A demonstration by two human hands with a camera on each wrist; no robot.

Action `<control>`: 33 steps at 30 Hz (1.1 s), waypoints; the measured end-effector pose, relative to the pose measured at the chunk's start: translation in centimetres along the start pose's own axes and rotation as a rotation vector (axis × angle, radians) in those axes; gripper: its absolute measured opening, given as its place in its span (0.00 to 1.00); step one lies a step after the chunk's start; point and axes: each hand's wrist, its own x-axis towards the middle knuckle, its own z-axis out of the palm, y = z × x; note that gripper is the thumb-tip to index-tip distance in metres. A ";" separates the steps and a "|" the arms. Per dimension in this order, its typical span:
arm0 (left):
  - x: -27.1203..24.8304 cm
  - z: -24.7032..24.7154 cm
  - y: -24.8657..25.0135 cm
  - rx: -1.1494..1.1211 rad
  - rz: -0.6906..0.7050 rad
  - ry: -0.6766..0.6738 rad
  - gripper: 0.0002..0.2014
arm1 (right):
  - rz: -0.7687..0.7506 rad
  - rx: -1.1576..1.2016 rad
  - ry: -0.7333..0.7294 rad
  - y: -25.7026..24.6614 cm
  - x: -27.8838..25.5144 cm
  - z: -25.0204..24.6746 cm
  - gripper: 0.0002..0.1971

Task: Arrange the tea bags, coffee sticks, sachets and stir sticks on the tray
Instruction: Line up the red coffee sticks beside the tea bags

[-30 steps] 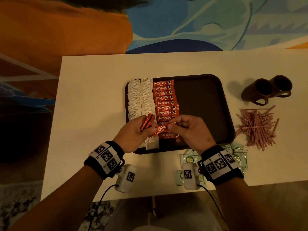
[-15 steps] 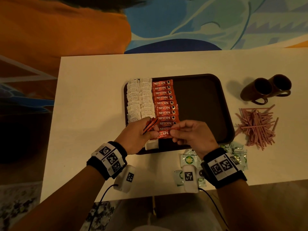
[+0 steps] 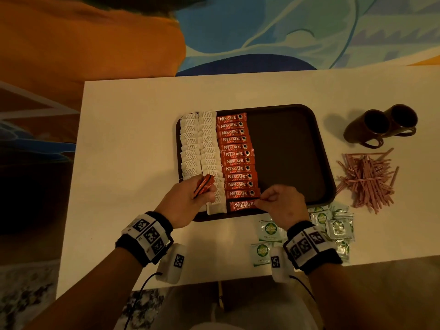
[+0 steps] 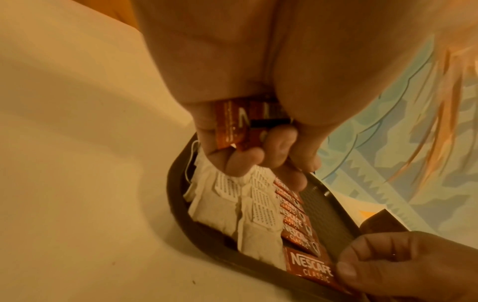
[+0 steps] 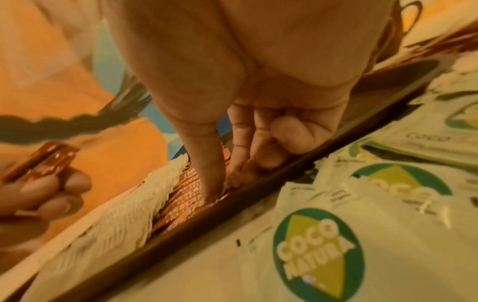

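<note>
The right hand is now laying a red Nescafé coffee stick flat at the near end of the red column, thumb and forefinger pinching its right end; a second ago that stick was lifted and angled between the two hands, so it is coming down into line. The column is running almost to the near rim of the dark brown rectangular plastic tray, with two overlapping columns of white paper tea bags sitting just left of it. The left hand is gripping a small bundle of spare coffee sticks over the near-left corner, fingers curled round them, feeding the right hand. Room there is looking tight, so the spares probably need a new column on the bare right half. Waiting on the pale table: green-and-white Coco Natura sachets near the right wrist, and the pink stir sticks heaped right of the tray, below two dark brown mugs.
</note>
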 end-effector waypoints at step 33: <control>-0.1 0.1 0.0 -0.002 0.007 -0.042 0.05 | -0.079 -0.297 0.003 -2.4 0.2 1.9 0.23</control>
